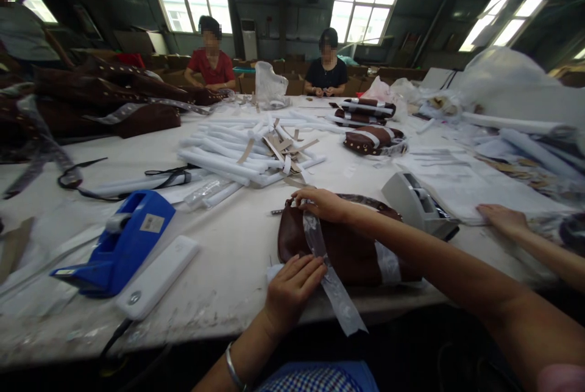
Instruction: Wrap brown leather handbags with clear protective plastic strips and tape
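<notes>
A brown leather bag [347, 249] lies on the white table [219, 270] in front of me. A clear plastic strip [331, 276] runs over the bag and hangs past the table edge. My left hand [292, 288], with a bracelet on the wrist, rests on the bag's near left side, fingers curled down onto the strip. My right hand [320, 203] reaches to the bag's far top edge, fingers pressed on the strip's upper end.
A blue tape dispenser [119, 245] and a white flat box [155, 276] sit at the left. A grey tape dispenser [418, 203] stands right of the bag, beside another person's hand [503, 218]. White paper rolls [237, 154], more brown bags [372, 139] and two seated people are beyond.
</notes>
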`<move>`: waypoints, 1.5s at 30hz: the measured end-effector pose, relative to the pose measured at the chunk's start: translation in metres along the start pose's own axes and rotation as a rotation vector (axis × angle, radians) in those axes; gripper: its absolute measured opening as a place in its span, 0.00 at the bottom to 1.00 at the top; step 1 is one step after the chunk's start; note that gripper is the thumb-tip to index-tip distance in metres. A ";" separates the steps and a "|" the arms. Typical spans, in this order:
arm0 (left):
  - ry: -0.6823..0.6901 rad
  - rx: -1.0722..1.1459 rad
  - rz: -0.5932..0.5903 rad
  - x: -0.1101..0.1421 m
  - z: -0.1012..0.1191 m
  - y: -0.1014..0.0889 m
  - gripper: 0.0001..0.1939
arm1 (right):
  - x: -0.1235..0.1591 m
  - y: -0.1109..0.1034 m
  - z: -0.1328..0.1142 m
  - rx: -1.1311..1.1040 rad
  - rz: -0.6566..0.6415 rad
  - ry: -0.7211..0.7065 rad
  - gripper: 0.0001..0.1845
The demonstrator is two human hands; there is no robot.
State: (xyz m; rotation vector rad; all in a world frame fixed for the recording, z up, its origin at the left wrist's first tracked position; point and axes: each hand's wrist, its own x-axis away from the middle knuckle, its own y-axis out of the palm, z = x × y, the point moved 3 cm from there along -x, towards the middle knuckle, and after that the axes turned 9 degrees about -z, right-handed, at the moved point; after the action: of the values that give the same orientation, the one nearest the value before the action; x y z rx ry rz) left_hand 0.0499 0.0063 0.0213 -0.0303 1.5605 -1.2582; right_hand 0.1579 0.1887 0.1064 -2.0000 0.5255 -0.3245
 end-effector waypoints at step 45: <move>-0.132 0.067 -0.246 -0.074 -0.033 -0.016 0.24 | 0.164 0.153 -0.102 0.234 0.576 0.054 0.12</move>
State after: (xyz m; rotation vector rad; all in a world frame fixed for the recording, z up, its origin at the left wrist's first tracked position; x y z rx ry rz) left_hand 0.0482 0.0651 0.0798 -0.2644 1.4303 -1.4692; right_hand 0.2213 -0.0332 0.0185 -1.5381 1.0162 -0.0762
